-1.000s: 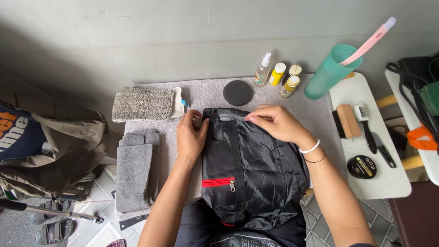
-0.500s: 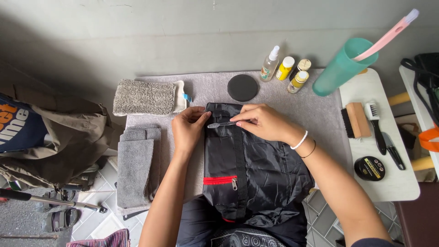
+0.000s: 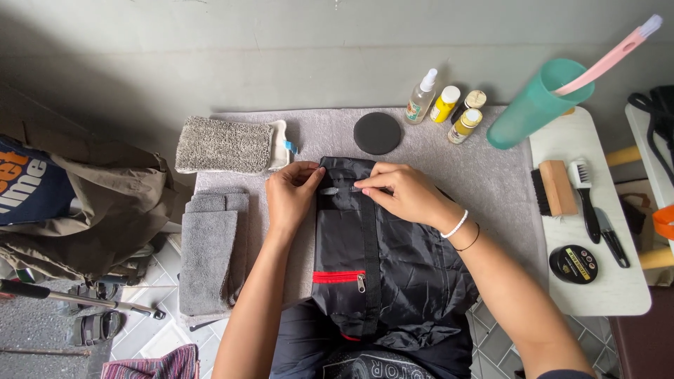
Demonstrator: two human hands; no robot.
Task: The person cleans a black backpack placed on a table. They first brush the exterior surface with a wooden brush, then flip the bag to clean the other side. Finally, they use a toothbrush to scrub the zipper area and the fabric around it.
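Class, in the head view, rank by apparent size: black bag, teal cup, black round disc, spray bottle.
1. black bag
2. teal cup
3. black round disc
4. spray bottle, though close to the disc, so unsure.

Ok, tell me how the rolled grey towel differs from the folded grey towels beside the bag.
The rolled grey towel lies crosswise above the left hand; the folded grey towels run lengthwise beside that arm. The rolled grey towel looks coarse and mottled, with a white edge; the folded grey towels look smoother and plain, stacked flat. Both are grey cloth left of the black bag.
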